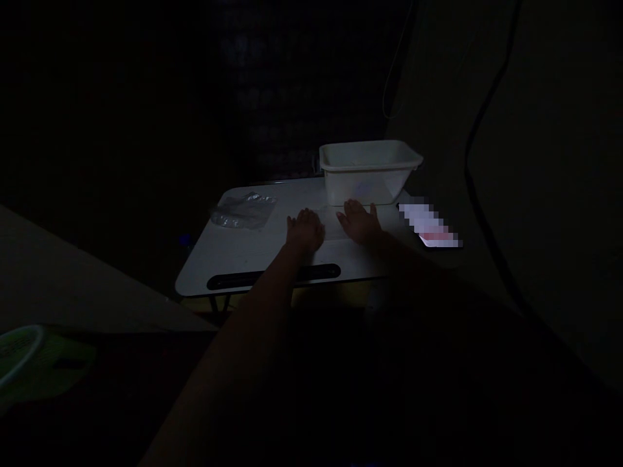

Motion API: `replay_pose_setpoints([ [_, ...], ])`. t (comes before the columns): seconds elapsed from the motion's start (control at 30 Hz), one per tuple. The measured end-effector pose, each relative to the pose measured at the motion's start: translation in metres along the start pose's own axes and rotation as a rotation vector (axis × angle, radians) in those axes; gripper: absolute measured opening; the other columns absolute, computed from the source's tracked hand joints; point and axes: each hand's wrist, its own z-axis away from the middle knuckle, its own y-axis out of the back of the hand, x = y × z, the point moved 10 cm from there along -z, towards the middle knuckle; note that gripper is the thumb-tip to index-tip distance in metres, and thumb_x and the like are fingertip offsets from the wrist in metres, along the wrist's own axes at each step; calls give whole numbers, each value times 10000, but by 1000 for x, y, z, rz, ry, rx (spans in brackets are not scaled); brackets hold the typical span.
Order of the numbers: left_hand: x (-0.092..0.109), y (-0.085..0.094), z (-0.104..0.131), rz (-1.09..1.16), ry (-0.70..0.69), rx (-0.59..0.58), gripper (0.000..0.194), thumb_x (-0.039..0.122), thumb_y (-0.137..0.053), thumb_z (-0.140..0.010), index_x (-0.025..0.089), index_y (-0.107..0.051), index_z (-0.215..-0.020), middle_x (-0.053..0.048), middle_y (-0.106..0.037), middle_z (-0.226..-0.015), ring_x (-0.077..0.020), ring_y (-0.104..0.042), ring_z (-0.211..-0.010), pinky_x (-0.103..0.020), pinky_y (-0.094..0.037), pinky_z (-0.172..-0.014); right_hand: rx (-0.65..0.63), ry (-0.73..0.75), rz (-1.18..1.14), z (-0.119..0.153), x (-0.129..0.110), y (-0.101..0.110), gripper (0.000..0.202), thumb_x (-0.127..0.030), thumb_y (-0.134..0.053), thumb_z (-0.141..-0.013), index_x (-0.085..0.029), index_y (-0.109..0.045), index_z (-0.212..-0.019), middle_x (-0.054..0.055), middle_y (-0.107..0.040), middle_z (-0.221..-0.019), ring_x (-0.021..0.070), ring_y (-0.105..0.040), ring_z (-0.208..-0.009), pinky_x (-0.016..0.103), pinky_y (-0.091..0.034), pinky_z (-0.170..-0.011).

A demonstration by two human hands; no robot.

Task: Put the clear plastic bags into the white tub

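In the dim head view my left hand (pixel 305 231) rests palm down over the middle of a small white table (pixel 233 250), its fingers apart. Close by on the right, my right hand (pixel 361 224) lies flat with spread fingers, just in front of a white plastic tub (pixel 363 185). Between the hands there is a faint, see-through flat patch (pixel 333 227), perhaps thin plastic; the dark hides what it is. Neither hand visibly grips anything. A crumpled clear plastic bag (pixel 246 211) lies to the left of my left hand.
A lit phone-like screen (pixel 428 224), blurred out, lies at the table's right. A black slot (pixel 233 280) runs along the front edge. A green basket (pixel 43 363) stands at lower left. A dark cable (pixel 468 155) hangs on the right wall; bricks (pixel 282 97) show behind.
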Motion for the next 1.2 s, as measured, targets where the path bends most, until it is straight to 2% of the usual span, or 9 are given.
replay_pose_setpoints([
  [0.13,28,-4,-5,37,-139,1,509,308,-173,-839,82,-207,-1294,-113,-220,-1364,-194,-174,-1247,-419,-180,-989,-150,134,-92,-2,-29,-14,504,-366,-114,-860,-132,-360,-1232,107,-350,-1311,190,-283,-1210,466,-242,-947],
  [0.23,37,-12,-7,33,-201,-44,508,308,-179,-840,100,-186,-1303,-96,-220,-1366,-180,-174,-1247,-397,-184,-992,-207,189,-66,4,-35,-23,482,-358,-99,-865,-174,-341,-1240,81,-345,-1318,179,-270,-1217,481,-243,-942],
  [0.37,29,-17,-5,13,-171,-98,527,360,-125,-846,98,-208,-1295,-88,-207,-1371,-180,-155,-1253,-412,-169,-993,-180,257,51,13,-30,-22,474,-348,-118,-868,-143,-347,-1229,126,-320,-1324,214,-263,-1218,540,-199,-932],
  [0.5,16,-17,-3,-10,-135,-115,573,418,-88,-838,97,-180,-1303,-89,-174,-1379,-186,-136,-1259,-437,-152,-992,-157,242,96,15,-15,-23,479,-354,-131,-866,-132,-334,-1239,132,-303,-1332,239,-257,-1218,556,-186,-930],
  [0.7,-9,-20,0,-26,-69,-126,582,437,-59,-833,118,-162,-1309,-92,-169,-1380,-193,-122,-1262,-484,-146,-977,-137,129,88,13,9,-23,508,-386,-141,-857,-107,-365,-1217,148,-347,-1305,246,-306,-1191,577,-179,-919],
  [0.87,-26,-7,1,-61,60,-49,582,418,-74,-834,86,-240,-1282,-136,-217,-1359,-227,-167,-1249,-508,-122,-972,-19,38,70,8,13,-2,542,-401,-133,-853,-69,-427,-1165,182,-428,-1239,248,-356,-1157,568,-144,-935],
  [1.0,-5,3,-2,-44,7,-16,552,375,-89,-843,75,-226,-1285,-127,-199,-1367,-217,-134,-1257,-469,-130,-987,-33,96,-5,2,-7,1,518,-362,-125,-860,-76,-411,-1183,164,-405,-1263,230,-342,-1171,510,-199,-946],
  [1.13,28,-1,-7,15,-157,-12,513,319,-118,-845,94,-191,-1299,-93,-210,-1370,-180,-165,-1249,-410,-172,-991,-121,204,-61,-2,-33,-12,493,-345,-120,-863,-123,-403,-1200,108,-394,-1285,187,-311,-1195,416,-280,-934],
  [1.2,34,-7,-9,26,-199,-34,508,311,-145,-840,118,-162,-1310,-71,-202,-1375,-168,-167,-1248,-399,-172,-993,-170,218,-73,-1,-38,-20,491,-343,-114,-864,-128,-369,-1224,99,-367,-1303,181,-294,-1204,416,-291,-928],
])
